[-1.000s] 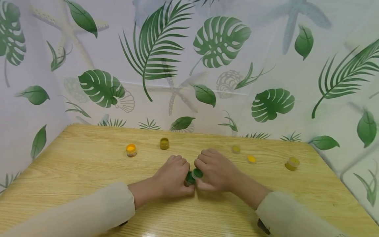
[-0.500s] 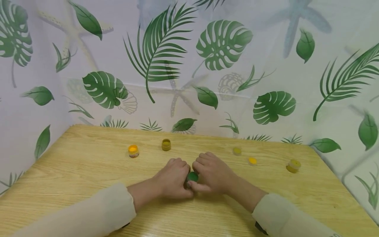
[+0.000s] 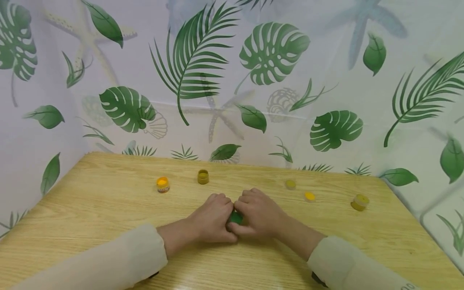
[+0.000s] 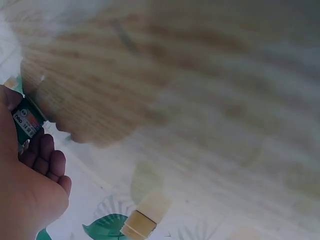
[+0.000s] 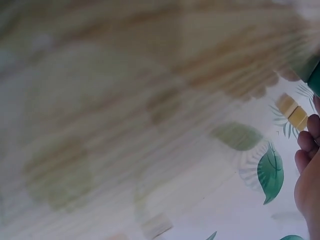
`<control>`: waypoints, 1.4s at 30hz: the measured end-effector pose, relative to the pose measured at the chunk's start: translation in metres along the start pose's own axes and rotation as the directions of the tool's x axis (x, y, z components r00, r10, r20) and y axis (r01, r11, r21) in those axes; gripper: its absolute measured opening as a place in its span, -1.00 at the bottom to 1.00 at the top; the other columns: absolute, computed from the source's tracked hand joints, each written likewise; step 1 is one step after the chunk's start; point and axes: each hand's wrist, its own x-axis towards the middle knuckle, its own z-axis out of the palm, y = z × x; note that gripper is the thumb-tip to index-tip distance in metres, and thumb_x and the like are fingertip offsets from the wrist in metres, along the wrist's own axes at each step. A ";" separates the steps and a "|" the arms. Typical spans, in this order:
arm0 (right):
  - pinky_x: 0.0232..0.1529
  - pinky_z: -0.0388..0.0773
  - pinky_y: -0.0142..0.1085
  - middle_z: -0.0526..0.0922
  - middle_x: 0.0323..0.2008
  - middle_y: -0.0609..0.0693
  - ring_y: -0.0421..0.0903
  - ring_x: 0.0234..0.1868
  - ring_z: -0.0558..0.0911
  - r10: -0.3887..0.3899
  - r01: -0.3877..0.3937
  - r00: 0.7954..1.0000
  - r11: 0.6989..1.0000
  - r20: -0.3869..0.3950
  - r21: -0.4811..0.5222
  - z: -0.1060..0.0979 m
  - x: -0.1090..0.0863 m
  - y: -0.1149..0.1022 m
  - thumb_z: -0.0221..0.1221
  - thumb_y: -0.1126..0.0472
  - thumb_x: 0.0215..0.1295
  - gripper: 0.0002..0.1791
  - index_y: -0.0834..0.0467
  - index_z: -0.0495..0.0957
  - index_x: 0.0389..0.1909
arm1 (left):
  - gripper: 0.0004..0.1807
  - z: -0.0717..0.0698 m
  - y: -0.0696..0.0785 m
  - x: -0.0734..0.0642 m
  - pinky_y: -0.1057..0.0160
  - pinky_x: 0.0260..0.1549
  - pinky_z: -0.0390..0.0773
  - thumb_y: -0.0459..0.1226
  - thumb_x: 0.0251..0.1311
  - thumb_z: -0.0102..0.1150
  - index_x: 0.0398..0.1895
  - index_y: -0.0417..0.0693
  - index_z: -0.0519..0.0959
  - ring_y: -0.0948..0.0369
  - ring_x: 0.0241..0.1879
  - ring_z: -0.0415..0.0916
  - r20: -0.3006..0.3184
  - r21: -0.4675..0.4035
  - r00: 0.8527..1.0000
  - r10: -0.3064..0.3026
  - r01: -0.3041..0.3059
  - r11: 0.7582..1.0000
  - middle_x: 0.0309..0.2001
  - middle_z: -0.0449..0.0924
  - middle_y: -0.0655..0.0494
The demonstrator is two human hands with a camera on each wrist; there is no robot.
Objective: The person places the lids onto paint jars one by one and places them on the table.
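Note:
A small green paint jar [image 3: 236, 218] sits between my two hands near the middle of the table, its green lid facing up. My left hand [image 3: 212, 220] grips the jar's side; in the left wrist view the printed label of the jar [image 4: 27, 120] shows between thumb and fingers. From the other side my right hand [image 3: 259, 215] holds the lid, its thumb lying across the near edge and its fingers curled at the far edge. Only a corner of the green jar [image 5: 314, 80] enters the right wrist view. The knuckles of both hands nearly meet.
An uncapped orange paint jar [image 3: 162, 185] and an uncapped olive-yellow jar [image 3: 203, 177] stand back left on the wooden table [image 3: 90, 209]. Two loose lids, one olive [image 3: 290, 184] and one orange [image 3: 309, 196], lie right. Further right is a yellowish jar [image 3: 360, 202]. A leaf-print cloth [image 3: 217, 60] rises behind.
A second ago the green lid was tilted in my right hand beside the jar. Now it lies over the jar's top, and my right hand has moved left against my left hand.

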 end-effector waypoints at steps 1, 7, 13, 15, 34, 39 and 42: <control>-0.31 0.29 -0.35 0.28 -0.62 -0.26 -0.26 -0.51 0.23 0.003 -0.003 1.000 1.000 -0.003 0.007 0.000 0.000 -0.001 0.16 -0.22 0.24 -0.61 -0.03 0.40 -0.54 | -0.59 0.000 0.000 0.000 0.31 -0.31 0.24 0.12 -0.12 0.36 -0.47 0.06 0.45 0.29 -0.43 0.22 0.002 -0.004 1.000 0.002 -0.002 1.000 -0.51 0.34 0.29; -0.31 0.27 -0.35 0.23 -0.63 -0.25 -0.27 -0.52 0.22 0.008 -0.006 0.998 0.999 -0.057 0.035 -0.001 -0.001 -0.001 0.23 -0.19 0.18 -0.57 -0.02 0.31 -0.61 | -0.61 0.001 -0.001 0.001 0.34 -0.32 0.22 0.08 -0.15 0.38 -0.55 0.10 0.41 0.31 -0.45 0.21 0.001 -0.046 1.000 -0.008 0.008 0.999 -0.55 0.31 0.32; -0.27 0.40 -0.34 0.46 -0.53 -0.21 -0.25 -0.43 0.38 -0.021 0.025 0.998 0.997 -0.067 0.067 0.001 -0.003 0.001 0.26 -0.09 0.04 -0.70 0.05 0.49 -0.45 | -0.64 0.001 -0.001 0.001 0.34 -0.35 0.23 0.06 -0.16 0.35 -0.61 0.11 0.40 0.31 -0.48 0.22 -0.025 -0.046 1.000 -0.006 0.005 0.999 -0.60 0.31 0.33; -0.27 0.43 -0.34 0.50 -0.49 -0.20 -0.25 -0.40 0.41 -0.030 0.035 0.998 0.996 -0.062 0.083 0.001 -0.003 0.002 0.26 -0.07 0.01 -0.70 0.07 0.53 -0.40 | -0.65 0.002 -0.001 0.001 0.33 -0.35 0.24 0.05 -0.16 0.35 -0.62 0.12 0.40 0.31 -0.49 0.22 -0.034 -0.058 0.999 -0.012 0.010 0.998 -0.61 0.30 0.33; -0.41 0.22 -0.41 0.21 -0.66 -0.27 -0.31 -0.58 0.20 0.119 -0.119 0.993 0.990 0.008 0.074 -0.003 0.001 0.001 0.26 -0.27 0.14 -0.53 -0.03 0.36 -0.62 | -0.60 -0.002 -0.002 0.003 0.33 -0.33 0.25 0.05 -0.21 0.45 -0.65 0.10 0.40 0.32 -0.50 0.22 -0.036 -0.078 0.998 -0.044 0.042 0.996 -0.63 0.29 0.32; -0.35 0.34 -0.36 0.35 -0.59 -0.26 -0.30 -0.51 0.30 0.135 -0.138 0.990 0.988 0.042 0.065 -0.004 0.001 0.001 0.15 -0.31 0.22 -0.57 -0.03 0.48 -0.49 | -0.59 -0.003 -0.001 0.002 0.33 -0.33 0.24 0.05 -0.18 0.42 -0.69 0.12 0.35 0.32 -0.51 0.21 -0.029 -0.079 0.998 -0.060 0.058 0.995 -0.64 0.27 0.33; -0.26 0.43 -0.32 0.52 -0.45 -0.22 -0.27 -0.39 0.43 0.117 -0.119 0.993 0.988 0.032 0.096 -0.005 0.000 0.002 0.15 -0.21 0.22 -0.66 -0.01 0.56 -0.33 | -0.58 -0.004 0.000 0.001 0.32 -0.33 0.27 0.06 -0.17 0.42 -0.69 0.12 0.37 0.32 -0.52 0.22 -0.055 -0.092 0.996 -0.076 0.071 0.993 -0.65 0.28 0.33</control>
